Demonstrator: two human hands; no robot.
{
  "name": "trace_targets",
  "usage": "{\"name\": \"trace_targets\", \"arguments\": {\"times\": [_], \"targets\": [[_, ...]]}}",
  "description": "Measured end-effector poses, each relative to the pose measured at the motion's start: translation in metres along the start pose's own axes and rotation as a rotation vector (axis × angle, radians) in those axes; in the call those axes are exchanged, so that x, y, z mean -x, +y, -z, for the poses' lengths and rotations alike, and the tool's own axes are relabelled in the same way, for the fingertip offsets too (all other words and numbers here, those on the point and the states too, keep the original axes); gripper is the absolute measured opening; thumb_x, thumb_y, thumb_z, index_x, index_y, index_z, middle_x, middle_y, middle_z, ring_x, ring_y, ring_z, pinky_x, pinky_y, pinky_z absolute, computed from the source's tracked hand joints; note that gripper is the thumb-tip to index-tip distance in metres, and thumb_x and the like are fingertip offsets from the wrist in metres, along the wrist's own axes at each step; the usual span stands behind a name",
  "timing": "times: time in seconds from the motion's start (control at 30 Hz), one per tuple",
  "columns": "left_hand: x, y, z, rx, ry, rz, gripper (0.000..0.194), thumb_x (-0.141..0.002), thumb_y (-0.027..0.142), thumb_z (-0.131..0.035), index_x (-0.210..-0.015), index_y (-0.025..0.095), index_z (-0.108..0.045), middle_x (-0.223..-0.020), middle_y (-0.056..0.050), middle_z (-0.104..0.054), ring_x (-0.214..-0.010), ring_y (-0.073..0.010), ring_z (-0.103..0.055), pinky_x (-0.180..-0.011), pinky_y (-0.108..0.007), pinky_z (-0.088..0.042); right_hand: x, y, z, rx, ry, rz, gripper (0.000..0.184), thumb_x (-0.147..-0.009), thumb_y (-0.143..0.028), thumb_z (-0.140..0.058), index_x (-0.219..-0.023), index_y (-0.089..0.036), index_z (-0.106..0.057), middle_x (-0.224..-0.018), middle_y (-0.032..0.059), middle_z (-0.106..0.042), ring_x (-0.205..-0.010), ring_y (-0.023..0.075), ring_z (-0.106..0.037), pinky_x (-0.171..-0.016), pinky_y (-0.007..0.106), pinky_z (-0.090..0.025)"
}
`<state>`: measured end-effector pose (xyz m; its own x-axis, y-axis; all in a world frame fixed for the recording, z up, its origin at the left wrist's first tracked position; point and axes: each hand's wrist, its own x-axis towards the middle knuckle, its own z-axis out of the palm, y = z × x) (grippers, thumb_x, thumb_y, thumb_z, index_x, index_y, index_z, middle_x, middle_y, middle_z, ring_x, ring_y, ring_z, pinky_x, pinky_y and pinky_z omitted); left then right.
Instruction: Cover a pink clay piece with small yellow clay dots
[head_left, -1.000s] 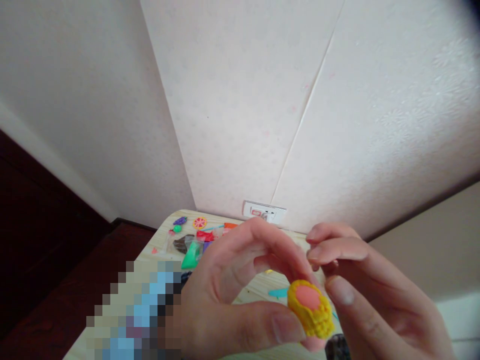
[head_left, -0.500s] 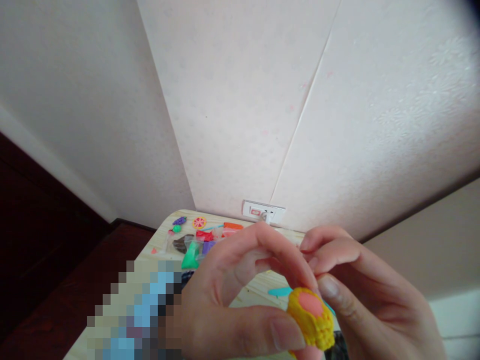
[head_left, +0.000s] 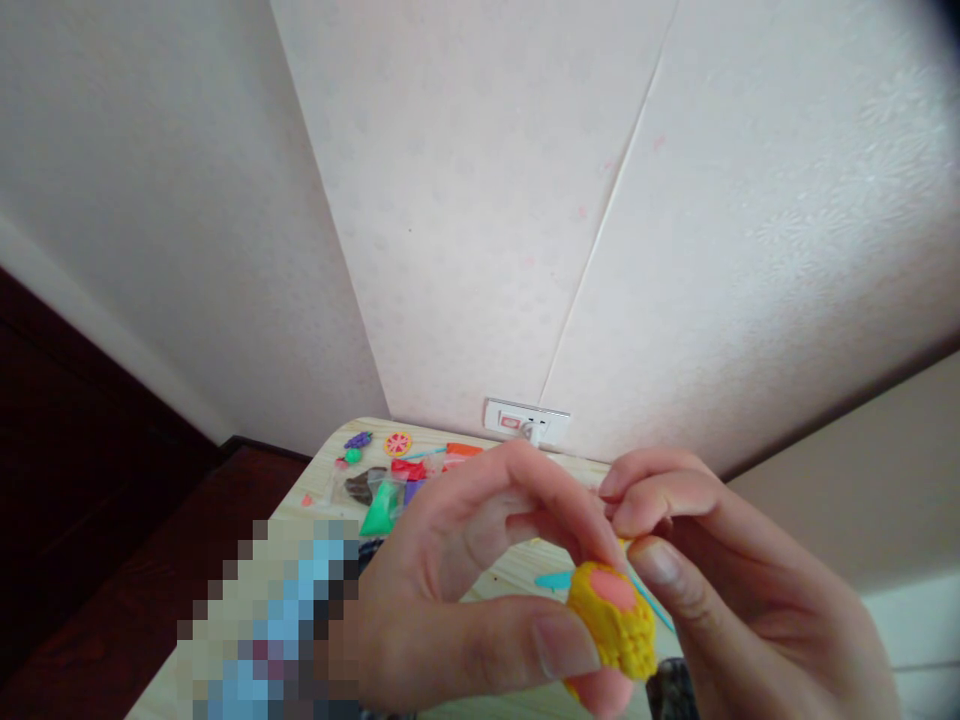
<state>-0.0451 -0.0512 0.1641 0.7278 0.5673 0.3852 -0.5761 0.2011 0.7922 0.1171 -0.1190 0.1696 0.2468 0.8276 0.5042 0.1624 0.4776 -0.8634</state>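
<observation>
Near the bottom centre, my left hand (head_left: 465, 610) pinches a modelling-clay piece between thumb and fingers. This clay piece (head_left: 619, 635) is pink inside, with a lumpy, textured yellow layer around it; pink shows at its top and bottom. Just right of it, my right hand (head_left: 742, 580) has its thumb and fingertips closed together. A speck of yellow shows by those fingertips, but what they hold is too small to make out. Behind the clay piece, a turquoise modelling tool (head_left: 553, 581) lies on the table, partly hidden by my hands.
On the pale wooden table (head_left: 300, 540) lie bagged clay in green (head_left: 381, 508), dark brown (head_left: 366, 487) and red (head_left: 407, 469). Small purple grapes (head_left: 358, 440) and a round fruit slice (head_left: 397, 444) sit at the far corner. A wall socket (head_left: 526, 420) with a plug is behind.
The clay piece has shifted slightly up and left with my left hand. My right fingertips have drawn slightly apart from it, and more of the turquoise tool shows between the hands.
</observation>
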Motion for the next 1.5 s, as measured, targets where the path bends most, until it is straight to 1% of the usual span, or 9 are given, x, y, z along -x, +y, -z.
{"name": "trace_targets", "arguments": {"times": [0.2,0.37,0.6,0.77,0.93,1.07,1.27,1.37,1.5], "targets": [[0.001,0.002,-0.001,0.044,-0.005,0.025,0.031,-0.081,0.017,-0.09,-0.106,0.025,-0.072,-0.095,0.002,-0.072,-0.078,-0.0104,-0.072,-0.074,-0.022,-0.058,-0.001,-0.001,0.0,-0.016,0.013,-0.003,0.007,-0.087,-0.036,-0.085,-0.085,-0.029,-0.083,-0.087,0.0052,-0.073,-0.081,0.0221,-0.07,-0.071,0.032,-0.06],[0.0,0.003,-0.001,0.012,0.001,0.041,0.029,-0.082,0.022,-0.09,-0.104,0.024,-0.071,-0.093,0.002,-0.072,-0.077,-0.0108,-0.072,-0.073,-0.023,-0.057,0.0,-0.002,0.0,-0.005,0.005,-0.018,0.014,-0.089,-0.035,-0.084,-0.077,-0.028,-0.08,-0.085,0.0046,-0.072,-0.077,0.0208,-0.07,-0.069,0.031,-0.06],[0.001,0.002,-0.001,-0.015,0.002,0.026,0.029,-0.082,0.022,-0.09,-0.102,0.024,-0.069,-0.091,0.002,-0.072,-0.075,-0.0113,-0.072,-0.072,-0.024,-0.057,0.001,-0.002,0.001,0.063,-0.021,0.003,0.011,-0.092,-0.032,-0.08,-0.082,-0.028,-0.078,-0.082,0.0039,-0.071,-0.076,0.021,-0.069,-0.069,0.03,-0.06],[0.004,-0.001,0.004,-0.016,-0.027,-0.004,0.019,-0.092,0.024,-0.081,-0.108,0.024,-0.071,-0.095,0.0,-0.073,-0.081,-0.011,-0.072,-0.077,-0.024,-0.058,0.004,0.0,0.001,0.062,0.043,-0.018,0.012,-0.094,-0.033,-0.078,-0.082,-0.028,-0.076,-0.081,0.0032,-0.07,-0.078,0.0198,-0.067,-0.068,0.027,-0.058],[0.003,0.001,0.006,-0.036,0.028,0.003,0.018,-0.091,0.027,-0.081,-0.105,0.022,-0.071,-0.092,-0.001,-0.073,-0.079,-0.0118,-0.072,-0.077,-0.024,-0.058,0.006,0.006,0.004,-0.05,0.166,-0.191,0.016,-0.095,-0.044,-0.076,-0.086,-0.03,-0.077,-0.079,0.0003,-0.065,-0.076,0.0153,-0.062,-0.063,0.021,-0.052],[-0.003,0.003,0.003,-0.075,0.114,0.068,0.021,-0.09,0.034,-0.083,-0.098,0.02,-0.069,-0.083,0.001,-0.072,-0.073,-0.0106,-0.069,-0.078,-0.024,-0.056,0.003,0.009,0.009,-0.265,0.131,-0.316,0.024,-0.096,-0.05,-0.072,-0.085,-0.028,-0.076,-0.078,0.001,-0.061,-0.073,0.0163,-0.058,-0.066,0.025,-0.054],[-0.009,0.002,0.002,-0.165,0.157,0.132,0.025,-0.09,0.04,-0.081,-0.095,0.019,-0.066,-0.073,0.003,-0.07,-0.062,-0.0106,-0.062,-0.079,-0.03,-0.056,-0.004,0.013,0.012,-0.309,0.044,-0.273,0.035,-0.089,-0.063,-0.075,-0.085,-0.028,-0.071,-0.077,0.0018,-0.057,-0.068,0.02,-0.054,-0.065,0.035,-0.057],[-0.01,0.001,-0.003,-0.209,0.211,0.166,0.028,-0.088,0.042,-0.082,-0.094,0.02,-0.065,-0.072,0.003,-0.068,-0.063,-0.0114,-0.061,-0.079,-0.031,-0.056,-0.006,0.012,0.013,-0.302,0.05,-0.262,0.035,-0.091,-0.057,-0.075,-0.075,-0.028,-0.064,-0.069,0.0,-0.049,-0.062,0.0187,-0.047,-0.058,0.033,-0.053],[-0.013,-0.002,-0.02,-0.194,0.183,0.201,0.025,-0.082,0.029,-0.086,-0.088,0.02,-0.063,-0.073,0.003,-0.068,-0.067,-0.0115,-0.062,-0.089,-0.034,-0.055,-0.002,0.016,0.023,-0.399,0.082,-0.272,0.028,-0.086,-0.05,-0.083,-0.076,-0.028,-0.069,-0.068,-0.0014,-0.046,-0.056,0.0158,-0.041,-0.048,0.031,-0.044]]}}
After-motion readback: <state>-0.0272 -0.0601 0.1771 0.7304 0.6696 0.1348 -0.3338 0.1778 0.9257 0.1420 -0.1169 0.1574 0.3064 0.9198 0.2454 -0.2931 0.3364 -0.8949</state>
